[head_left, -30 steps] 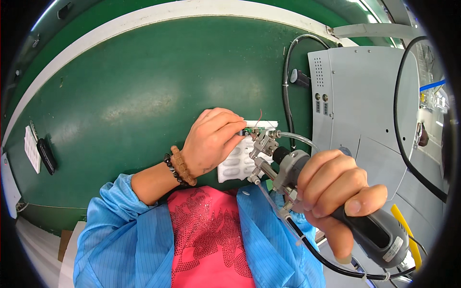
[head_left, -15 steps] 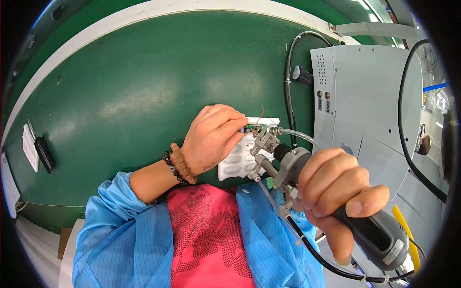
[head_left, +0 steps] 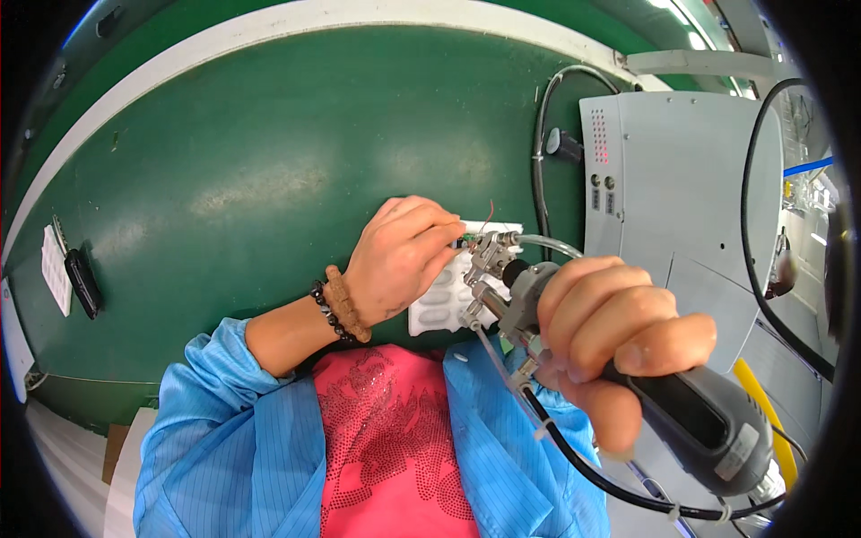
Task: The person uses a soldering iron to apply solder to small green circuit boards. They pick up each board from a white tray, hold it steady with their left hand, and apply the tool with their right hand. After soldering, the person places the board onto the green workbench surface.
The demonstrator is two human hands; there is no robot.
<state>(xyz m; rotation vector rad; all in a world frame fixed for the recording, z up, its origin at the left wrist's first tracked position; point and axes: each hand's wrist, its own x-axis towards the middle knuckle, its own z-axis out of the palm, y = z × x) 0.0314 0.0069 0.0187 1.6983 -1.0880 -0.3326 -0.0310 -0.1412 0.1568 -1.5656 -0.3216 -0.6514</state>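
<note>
My right hand (head_left: 619,345) wraps round the dark grey handle of a power screwdriver (head_left: 708,426), which has a metal head and a clear feed tube (head_left: 549,244). Its metal nose (head_left: 489,253) points to the far left, at a small green circuit board (head_left: 470,238). The fingertips of my left hand (head_left: 408,251) pinch the board's left end; much of it is hidden by fingers and tool. A thin reddish wire (head_left: 490,212) sticks up there. Beneath lies a white moulded tray (head_left: 437,303) with rounded hollows.
To the right stands a large grey machine (head_left: 668,170) with small red lights lit. A black cable (head_left: 539,134) loops beside it, near a dark cylindrical piece (head_left: 563,143). On the green table's far left lie a black-handled cutter (head_left: 82,282) and a white card (head_left: 56,269).
My right hand and the screwdriver have shifted slightly left and away from me. Red lights have come on in the machine's panel. The left hand stays almost in place.
</note>
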